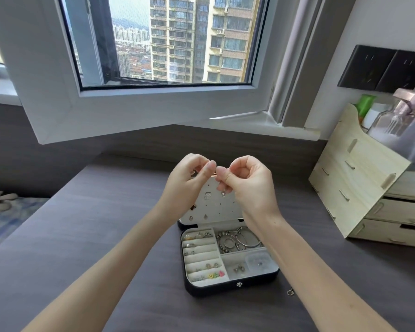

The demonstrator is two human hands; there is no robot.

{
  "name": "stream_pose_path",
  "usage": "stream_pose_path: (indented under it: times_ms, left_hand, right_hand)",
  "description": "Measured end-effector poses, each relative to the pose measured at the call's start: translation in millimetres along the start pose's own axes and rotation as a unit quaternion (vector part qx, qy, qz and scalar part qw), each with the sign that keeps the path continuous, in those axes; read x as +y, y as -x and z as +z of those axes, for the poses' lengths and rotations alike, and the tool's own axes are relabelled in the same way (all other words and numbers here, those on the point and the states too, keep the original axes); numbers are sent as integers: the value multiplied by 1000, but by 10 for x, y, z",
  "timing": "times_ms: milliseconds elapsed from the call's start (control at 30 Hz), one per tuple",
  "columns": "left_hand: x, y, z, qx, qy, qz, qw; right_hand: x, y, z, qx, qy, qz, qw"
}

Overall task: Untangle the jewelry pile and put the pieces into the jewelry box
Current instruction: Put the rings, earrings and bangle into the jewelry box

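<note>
The box (pixel 230 287) lies open before you, its lid (pixel 213 208) standing upright at the far side, with rings in the left rows and bangles (pixel 240 239) in the far right bay. Your left hand (pixel 187 185) and right hand (pixel 247 183) meet above the box, just in front of the lid's top edge. Each grip is narrow, thumb pressed to fingertip. They seem to close on a piece too small to make out, since your fingertips hide it.

The likeliest slip is that piece falling. If either grip loosens while you work at it, it may drop among the bangles and tangle again, or bounce off the box rim out of reach. Pulling your hands apart too hard could strain a fine link or clasp. Your right hand's lower fingers sit close to a stud (pixel 223 193) on the lid, so a careless brush may knock it loose or tip the lid shut.

Far behind the box, a window (pixel 163 41) looks out on tower blocks. The box rests on a dark wood-grain desk (pixel 94 236). Well to its right stands a pale wooden organiser (pixel 352 183) with drawers, black wall sockets (pixel 383 68) above that. Well to the left of the box, a bed (pixel 7 212) shows past the desk. A stray clasp (pixel 290 292) lies on the desk just right of the box's near corner, so not everything is stowed yet.
</note>
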State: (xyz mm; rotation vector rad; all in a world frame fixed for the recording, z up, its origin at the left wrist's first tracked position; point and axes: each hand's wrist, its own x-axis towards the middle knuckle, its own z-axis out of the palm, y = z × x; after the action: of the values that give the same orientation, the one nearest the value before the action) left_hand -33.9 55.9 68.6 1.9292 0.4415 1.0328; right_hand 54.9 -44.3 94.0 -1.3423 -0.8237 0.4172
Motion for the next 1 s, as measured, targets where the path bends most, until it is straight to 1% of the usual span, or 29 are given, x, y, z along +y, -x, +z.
stream_pose_path:
  times_ms: [200, 433, 533, 733, 800, 900, 1000]
  left_hand:
    - [-18, 12, -47, -3, 1, 15, 1000]
    - [-94, -1, -12, 12, -58, 33, 998]
    - [-137, -14, 0, 18, -61, 31, 997]
    - [-125, -9, -18, 10, -53, 20, 998]
    - [-125, -8, -44, 5, -50, 23, 998]
    - [-143, -7, -99, 4, -25, 9, 1000]
    - [-160, 17, -148, 4, 14, -22, 1000]
  right_hand:
    - [6, -25, 31, 2, -11, 11, 1000]
    - [38, -20, 32, 19, -5, 14, 1000]
    - [54, -2, 8, 22, -17, 18, 999]
    - [62, -4, -39, 16, 25, 1, 1000]
    - [61, 1, -63, -6, 50, -6, 999]
    - [84, 36, -101, -63, 104, -17, 992]
    - [142, 104, -134, -146, 190, -41, 970]
